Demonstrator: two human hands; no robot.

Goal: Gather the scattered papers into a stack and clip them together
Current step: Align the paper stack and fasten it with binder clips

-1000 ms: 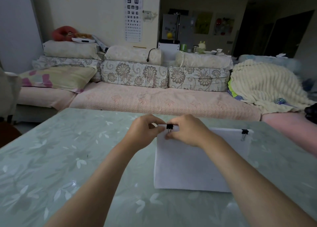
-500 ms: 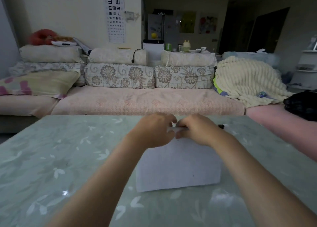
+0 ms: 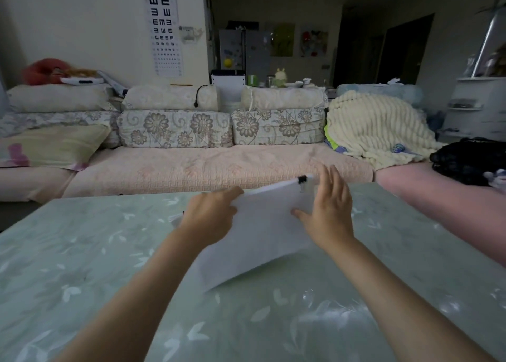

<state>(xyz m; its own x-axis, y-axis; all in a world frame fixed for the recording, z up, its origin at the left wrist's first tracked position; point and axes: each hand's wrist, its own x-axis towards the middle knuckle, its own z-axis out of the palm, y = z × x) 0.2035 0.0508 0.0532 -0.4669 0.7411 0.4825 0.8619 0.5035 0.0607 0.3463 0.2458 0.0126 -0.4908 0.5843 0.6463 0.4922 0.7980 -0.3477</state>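
A white paper stack hangs tilted above the table, its far right corner raised. A black binder clip bites that raised corner. My left hand grips the stack's far left edge, fingers curled round it. My right hand lies against the stack's right side with straight, spread fingers, just below the clip. A second clip seen earlier is hidden.
The stack hovers over a green glass-topped table with a leaf pattern. Behind it runs a pink sofa with floral cushions. A cream blanket and a black bag lie at the right.
The stack lay flat with both hands pinching a clip at its far edge. Now it is lifted and turned, and my right hand has let go and spread open.
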